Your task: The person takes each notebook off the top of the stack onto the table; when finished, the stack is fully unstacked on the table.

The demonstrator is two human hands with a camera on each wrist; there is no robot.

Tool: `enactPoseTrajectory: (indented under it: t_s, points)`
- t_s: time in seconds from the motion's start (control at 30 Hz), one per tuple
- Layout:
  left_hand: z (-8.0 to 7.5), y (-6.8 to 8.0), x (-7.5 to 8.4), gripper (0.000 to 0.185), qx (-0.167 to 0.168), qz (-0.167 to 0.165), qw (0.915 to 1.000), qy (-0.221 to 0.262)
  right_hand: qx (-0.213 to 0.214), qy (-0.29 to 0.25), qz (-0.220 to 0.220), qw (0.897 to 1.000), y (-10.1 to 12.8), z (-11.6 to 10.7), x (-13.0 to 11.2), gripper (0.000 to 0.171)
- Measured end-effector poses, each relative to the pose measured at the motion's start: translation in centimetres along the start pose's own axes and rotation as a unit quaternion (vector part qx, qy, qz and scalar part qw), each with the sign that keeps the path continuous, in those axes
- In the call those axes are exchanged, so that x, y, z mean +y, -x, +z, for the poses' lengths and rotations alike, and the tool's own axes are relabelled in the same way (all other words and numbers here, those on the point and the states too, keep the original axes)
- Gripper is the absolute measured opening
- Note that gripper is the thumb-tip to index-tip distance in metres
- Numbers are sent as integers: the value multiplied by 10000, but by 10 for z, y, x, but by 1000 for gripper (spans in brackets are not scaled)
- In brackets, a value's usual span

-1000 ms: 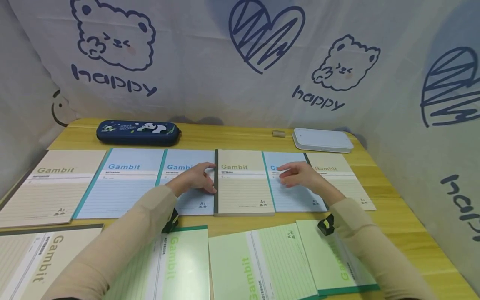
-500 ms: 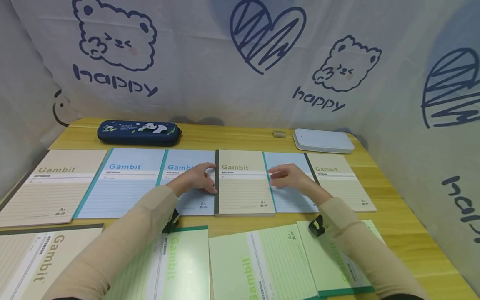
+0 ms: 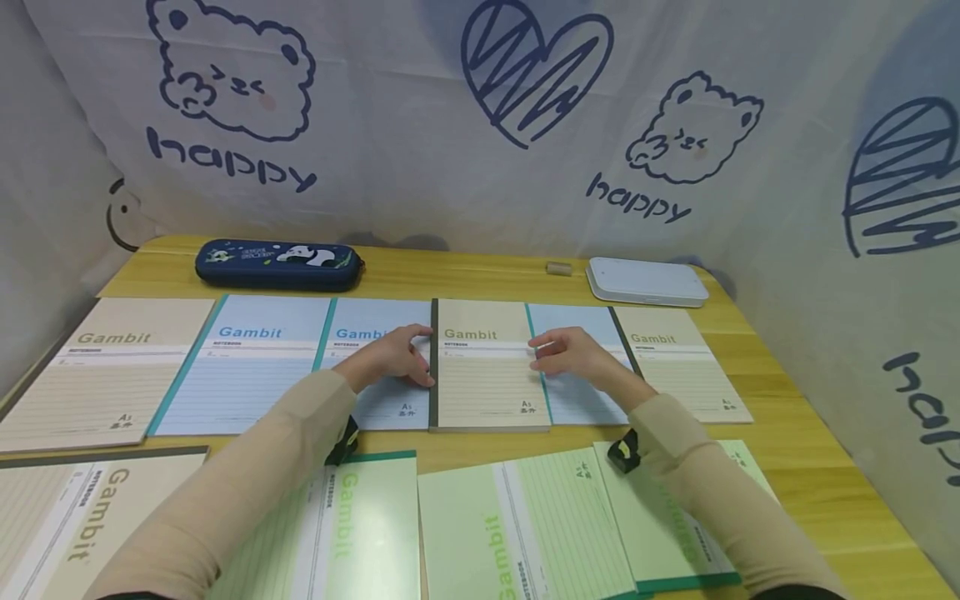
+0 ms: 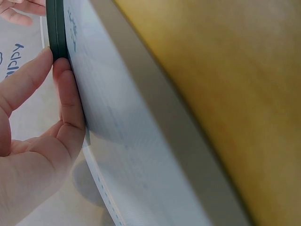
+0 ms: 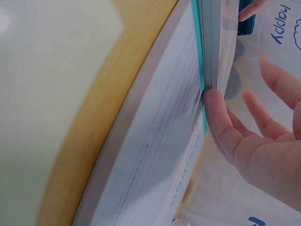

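A beige Gambit notebook (image 3: 487, 392) with a dark spine lies between my two hands, in the middle of the back row. My left hand (image 3: 388, 354) is over the blue notebook (image 3: 378, 312) to its left, thumb and index finger spread apart at the dark spine. In the left wrist view, the fingertips touch that spine (image 4: 56, 33). From the other side, my right hand (image 3: 581, 357) reaches over another blue notebook (image 3: 577, 404), its fingertips right at the beige notebook's right edge. One fingertip meets the stacked page edges (image 5: 212, 56) in the right wrist view.
More notebooks flank these: blue (image 3: 255, 392) and beige (image 3: 97, 383) on the left, beige (image 3: 682, 367) on the right. Green notebooks (image 3: 517, 517) lie in front under the forearms. Behind are a navy panda pencil case (image 3: 277, 267), a small tan piece (image 3: 558, 268) and a white case (image 3: 645, 279).
My right hand has moved left across the blue notebook to the right edge of the middle beige notebook. My left hand has stayed at the dark spine.
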State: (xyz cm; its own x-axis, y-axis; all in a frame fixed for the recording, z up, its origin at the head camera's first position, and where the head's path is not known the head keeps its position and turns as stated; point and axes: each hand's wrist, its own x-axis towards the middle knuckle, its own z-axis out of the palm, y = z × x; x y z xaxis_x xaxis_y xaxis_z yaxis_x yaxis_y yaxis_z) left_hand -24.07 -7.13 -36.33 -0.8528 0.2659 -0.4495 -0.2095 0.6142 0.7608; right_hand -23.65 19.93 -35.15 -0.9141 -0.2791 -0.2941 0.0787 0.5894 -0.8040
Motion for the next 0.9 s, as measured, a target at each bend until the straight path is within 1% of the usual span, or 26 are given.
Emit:
enactPoseTrajectory:
  t_s: [0.23, 0.33, 0.5, 0.63, 0.8, 0.9]
  points:
    - [0, 0, 0, 84, 14, 31, 10000, 17, 513, -271, 362, 9977, -3, 3, -3, 33]
    - [0, 0, 0, 84, 13, 39, 10000, 16, 678, -511, 447, 9954, -3, 3, -5, 31]
    - [-1, 0, 1, 84, 7, -2, 10000, -17, 765, -1081, 229, 9909, -1, 2, -8, 31]
    - [0, 0, 0, 84, -5, 14, 10000, 4, 802, -1468, 72, 9859, -1, 3, -9, 35]
    - [0, -1, -1, 84, -28, 78, 10000, 25, 888, -2021, 111, 9753, -5, 4, -8, 43]
    - [0, -1, -1, 84, -34, 93, 9999, 52, 913, -2197, 214, 9711, -7, 4, -9, 44]
